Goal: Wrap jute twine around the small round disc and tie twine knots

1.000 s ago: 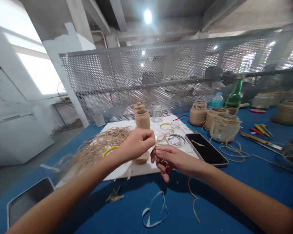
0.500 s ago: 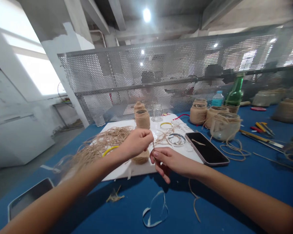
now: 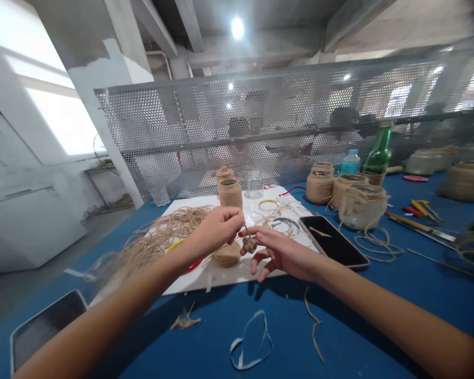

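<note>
My left hand (image 3: 224, 225) is closed in a pinch on a short length of twine. From it hangs a small knotted twine ball (image 3: 249, 243), just above the white board (image 3: 197, 287). My right hand (image 3: 280, 251) is right beside the ball, its fingers spread; the index finger reaches to the cord, though I cannot tell whether it presses on it. Below my left hand lies a round coiled twine piece (image 3: 226, 255) on the board. Part of a red ring (image 3: 193, 267) shows beside my left forearm.
Loose twine (image 3: 154, 237) is heaped at left. Twine-wrapped jars (image 3: 230, 193) stand behind, with more jars (image 3: 319, 185) and a green bottle (image 3: 379, 150) at right. One phone (image 3: 337, 242) lies right, another (image 3: 47, 329) near left. A perforated metal screen (image 3: 189, 116) borders the table's back.
My right hand has loosened its pinch and spread its fingers, exposing the small twine ball. My left hand has shifted slightly left, still pinching the cord. The red ring has come into view.
</note>
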Available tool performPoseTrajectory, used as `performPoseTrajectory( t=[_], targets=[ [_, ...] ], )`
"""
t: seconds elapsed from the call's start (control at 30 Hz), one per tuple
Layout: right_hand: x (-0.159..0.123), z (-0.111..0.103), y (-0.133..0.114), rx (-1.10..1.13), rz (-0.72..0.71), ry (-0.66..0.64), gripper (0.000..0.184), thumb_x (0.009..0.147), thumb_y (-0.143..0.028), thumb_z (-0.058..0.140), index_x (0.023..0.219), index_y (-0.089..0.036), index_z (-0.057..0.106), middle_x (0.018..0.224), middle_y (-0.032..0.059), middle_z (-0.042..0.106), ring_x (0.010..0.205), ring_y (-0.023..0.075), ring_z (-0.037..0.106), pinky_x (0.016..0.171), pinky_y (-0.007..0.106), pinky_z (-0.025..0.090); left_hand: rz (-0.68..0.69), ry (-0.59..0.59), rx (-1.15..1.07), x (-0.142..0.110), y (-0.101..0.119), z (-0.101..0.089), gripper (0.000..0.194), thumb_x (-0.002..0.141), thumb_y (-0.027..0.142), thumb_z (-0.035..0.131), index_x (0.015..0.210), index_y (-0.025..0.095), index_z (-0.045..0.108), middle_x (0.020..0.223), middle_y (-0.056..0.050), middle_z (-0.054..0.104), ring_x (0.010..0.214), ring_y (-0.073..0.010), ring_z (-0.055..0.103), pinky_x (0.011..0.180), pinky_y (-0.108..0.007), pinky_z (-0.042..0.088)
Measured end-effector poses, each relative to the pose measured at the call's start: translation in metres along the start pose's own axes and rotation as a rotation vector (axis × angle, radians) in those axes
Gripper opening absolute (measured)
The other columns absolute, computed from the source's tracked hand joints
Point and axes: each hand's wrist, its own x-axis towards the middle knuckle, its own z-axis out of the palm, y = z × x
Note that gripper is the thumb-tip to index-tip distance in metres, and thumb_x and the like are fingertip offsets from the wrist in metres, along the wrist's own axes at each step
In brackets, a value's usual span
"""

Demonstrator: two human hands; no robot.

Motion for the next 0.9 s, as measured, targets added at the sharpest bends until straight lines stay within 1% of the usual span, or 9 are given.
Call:
performPoseTrajectory(
  t=[0.17, 0.33, 0.4, 0.47, 0.53, 0.63, 0.77, 0.83, 0.9],
  targets=[
    [0.002, -0.001, 0.006, 0.010, -0.011, 0.000, 0.028, 0.080, -0.029, 0.057, 0.105, -0.021, 0.048, 0.091, 0.0034, 0.054, 0.069, 0.0117, 0.058, 0.064, 0.031, 0.051, 0.003, 0.021, 0.007, -0.002, -0.003, -0.004, 0.019, 0.075, 0.022, 0.040, 0.056, 0.018, 0.040, 0.045, 0.006, 0.040, 0.042, -0.0071, 0.035, 0.044, -0.020, 0.027],
    [0.004, 0.000, 0.010, -0.013, -0.073, 0.020, 0.024, 0.079, -0.030, 0.058, 0.098, -0.018, 0.049, 0.089, 0.0025, 0.055, 0.068, 0.0099, 0.057, 0.071, 0.032, 0.048, 0.013, 0.035, 0.041, -0.006, -0.001, -0.007, 0.023, 0.079, 0.025, 0.041, 0.058, 0.018, 0.041, 0.045, 0.005, 0.041, 0.043, -0.0077, 0.036, 0.046, -0.021, 0.030],
    [0.005, 0.001, 0.010, -0.038, -0.096, 0.022, 0.022, 0.080, -0.030, 0.057, 0.096, -0.018, 0.049, 0.090, 0.0034, 0.056, 0.070, 0.0103, 0.057, 0.074, 0.033, 0.047, 0.044, 0.099, 0.113, -0.008, -0.001, -0.010, 0.024, 0.081, 0.027, 0.041, 0.060, 0.018, 0.043, 0.048, 0.005, 0.043, 0.046, -0.0085, 0.038, 0.048, -0.022, 0.031],
    [0.007, 0.002, 0.009, -0.083, -0.133, 0.068, 0.023, 0.079, -0.029, 0.057, 0.096, -0.017, 0.047, 0.090, 0.0033, 0.056, 0.069, 0.0105, 0.057, 0.075, 0.034, 0.047, 0.081, 0.194, 0.188, -0.009, -0.002, -0.012, 0.021, 0.083, 0.029, 0.041, 0.067, 0.018, 0.047, 0.052, 0.004, 0.045, 0.049, -0.0093, 0.041, 0.050, -0.022, 0.032],
    [0.009, 0.002, 0.008, -0.171, -0.176, 0.162, 0.022, 0.078, -0.027, 0.058, 0.094, -0.017, 0.047, 0.088, 0.0027, 0.055, 0.068, 0.0105, 0.057, 0.073, 0.033, 0.047, 0.100, 0.247, 0.194, -0.010, -0.005, -0.013, 0.017, 0.085, 0.030, 0.039, 0.079, 0.019, 0.050, 0.056, 0.004, 0.046, 0.052, -0.0096, 0.043, 0.051, -0.022, 0.033],
    [0.010, 0.002, 0.007, -0.356, -0.255, 0.303, 0.021, 0.076, -0.024, 0.058, 0.092, -0.018, 0.047, 0.087, 0.0015, 0.053, 0.069, 0.0107, 0.055, 0.071, 0.030, 0.046, 0.100, 0.180, 0.143, -0.012, -0.011, -0.008, 0.019, 0.086, 0.032, 0.038, 0.096, 0.019, 0.048, 0.061, 0.003, 0.049, 0.053, -0.0099, 0.045, 0.051, -0.022, 0.036],
    [0.009, 0.000, 0.009, -0.616, -0.353, 0.421, 0.020, 0.076, -0.022, 0.056, 0.094, -0.020, 0.047, 0.088, 0.0015, 0.053, 0.075, 0.0123, 0.054, 0.070, 0.028, 0.045, 0.171, 0.048, 0.149, -0.015, -0.022, 0.009, 0.022, 0.082, 0.033, 0.048, 0.097, 0.017, 0.050, 0.073, -0.001, 0.058, 0.062, -0.0118, 0.053, 0.055, -0.023, 0.041],
    [0.008, 0.001, 0.009, -0.711, -0.390, 0.451, 0.023, 0.078, -0.021, 0.054, 0.099, -0.021, 0.045, 0.088, 0.0019, 0.054, 0.078, 0.0135, 0.054, 0.071, 0.029, 0.045, 0.220, 0.062, 0.145, -0.015, -0.028, 0.017, 0.020, 0.081, 0.029, 0.050, 0.096, 0.017, 0.050, 0.081, -0.003, 0.060, 0.070, -0.0128, 0.056, 0.058, -0.023, 0.044],
    [0.005, 0.003, 0.009, -0.793, -0.431, 0.468, 0.025, 0.079, -0.019, 0.053, 0.102, -0.021, 0.043, 0.088, 0.0020, 0.054, 0.079, 0.0140, 0.054, 0.073, 0.029, 0.045, 0.262, 0.128, 0.134, -0.015, -0.034, 0.023, 0.015, 0.082, 0.025, 0.050, 0.095, 0.018, 0.051, 0.088, -0.004, 0.059, 0.074, -0.0131, 0.057, 0.060, -0.023, 0.046]
  ],
)
